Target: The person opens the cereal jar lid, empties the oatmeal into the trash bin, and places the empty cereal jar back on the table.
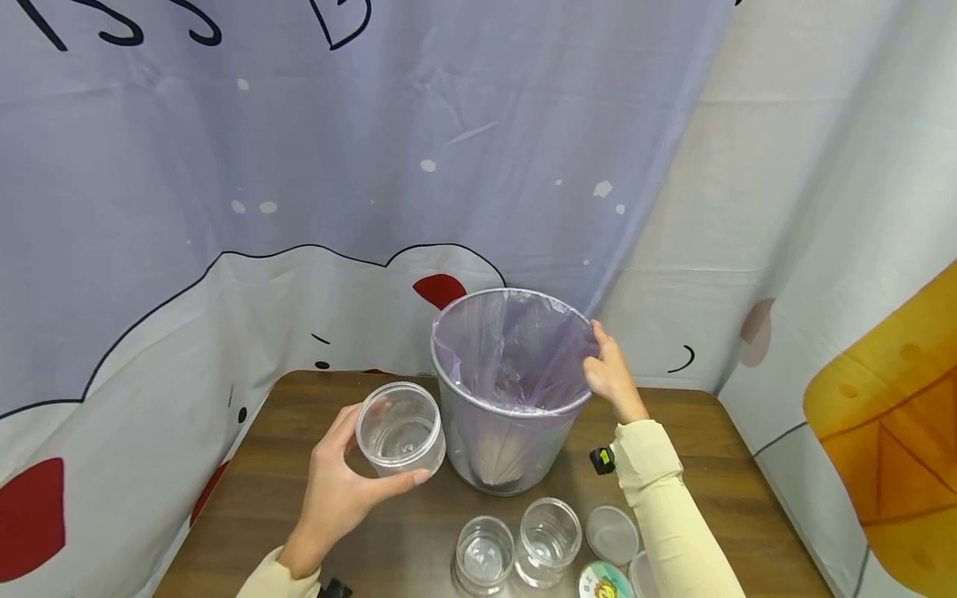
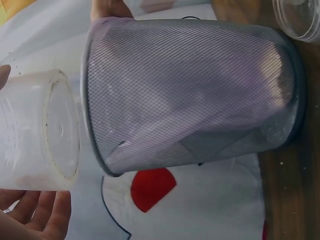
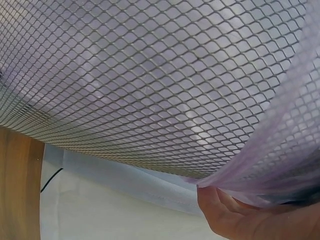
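Note:
My left hand (image 1: 347,486) grips a clear plastic jar (image 1: 401,428) without a lid, beside the left wall of the bin. In the left wrist view the jar (image 2: 37,130) shows its round base turned toward the bin. A silver wire-mesh wastebasket (image 1: 489,448) stands on the table, lined with a translucent purple bag (image 1: 516,340) folded over its rim. My right hand (image 1: 615,378) holds the right side of that rim, pinching the rim and bag edge. The right wrist view shows the mesh (image 3: 140,85) up close, with the right hand (image 3: 245,217) at the bag's edge.
Two open clear jars (image 1: 484,555) stand at the table's front. Right of them lie clear lids (image 1: 613,534) and a round lid with a coloured label (image 1: 604,583). The brown table (image 1: 718,490) backs onto a printed curtain (image 1: 359,166).

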Tool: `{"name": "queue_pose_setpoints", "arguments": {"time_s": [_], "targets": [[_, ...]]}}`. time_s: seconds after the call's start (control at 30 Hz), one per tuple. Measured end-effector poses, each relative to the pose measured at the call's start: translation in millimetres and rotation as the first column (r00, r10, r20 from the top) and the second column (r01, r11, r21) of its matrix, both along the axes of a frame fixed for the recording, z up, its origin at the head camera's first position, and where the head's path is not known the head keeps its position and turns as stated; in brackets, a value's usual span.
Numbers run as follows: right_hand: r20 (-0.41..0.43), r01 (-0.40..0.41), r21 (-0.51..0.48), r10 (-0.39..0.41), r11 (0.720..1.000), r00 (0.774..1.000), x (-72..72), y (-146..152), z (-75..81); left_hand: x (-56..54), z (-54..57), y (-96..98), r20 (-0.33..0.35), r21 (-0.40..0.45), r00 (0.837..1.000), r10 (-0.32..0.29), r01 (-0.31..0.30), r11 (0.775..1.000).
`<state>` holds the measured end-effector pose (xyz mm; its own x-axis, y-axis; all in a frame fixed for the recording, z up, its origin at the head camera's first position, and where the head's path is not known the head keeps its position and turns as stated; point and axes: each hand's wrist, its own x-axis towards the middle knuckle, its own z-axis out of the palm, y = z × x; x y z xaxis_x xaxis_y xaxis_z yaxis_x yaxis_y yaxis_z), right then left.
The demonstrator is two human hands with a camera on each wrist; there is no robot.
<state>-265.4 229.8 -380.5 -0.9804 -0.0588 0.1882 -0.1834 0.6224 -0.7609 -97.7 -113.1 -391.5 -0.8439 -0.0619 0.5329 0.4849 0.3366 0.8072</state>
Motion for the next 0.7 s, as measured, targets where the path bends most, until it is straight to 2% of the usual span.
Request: {"name": "queue_pose_setpoints", "arguments": {"time_s": [0.13, 0.17, 0.23, 0.37, 0.5, 0.7], "targets": [[0.004, -0.002, -0.006, 0.002, 1.000, 1.000, 0.2, -1, 0.6, 11.5, 7.5, 4.5, -0.008, -0.031, 0.999, 0.032, -0.032, 0.999], [0.004, -0.001, -0.005, 0.001, 1.000, 1.000, 0.5, -1, 0.5, 11.1, 4.3, 3.9, -0.011, -0.050, 0.999, 0.043, -0.043, 0.998], [0.007, 0.004, -0.004, -0.004, 1.000, 1.000, 1.1, -1, 0.4, 8.5, -4.6, 2.3, -0.007, -0.082, 0.998, 0.058, -0.058, 0.995], [0.006, 0.006, -0.001, -0.006, 1.000, 1.000, 0.9, -1, 0.6, 0.3, -32.0, -3.0, 0.007, -0.135, 0.997, 0.071, -0.069, 0.988], [0.003, 0.006, -0.002, -0.006, 1.000, 1.000, 0.6, -1, 0.6, 3.0, -46.4, -2.6, 0.025, -0.170, 0.997, 0.076, -0.071, 0.983], [0.003, 0.013, -0.008, -0.012, 1.000, 1.000, 1.6, -2, 1.0, 8.5, -70.0, -1.3, 0.061, -0.167, 0.994, 0.091, -0.080, 0.983]]}}
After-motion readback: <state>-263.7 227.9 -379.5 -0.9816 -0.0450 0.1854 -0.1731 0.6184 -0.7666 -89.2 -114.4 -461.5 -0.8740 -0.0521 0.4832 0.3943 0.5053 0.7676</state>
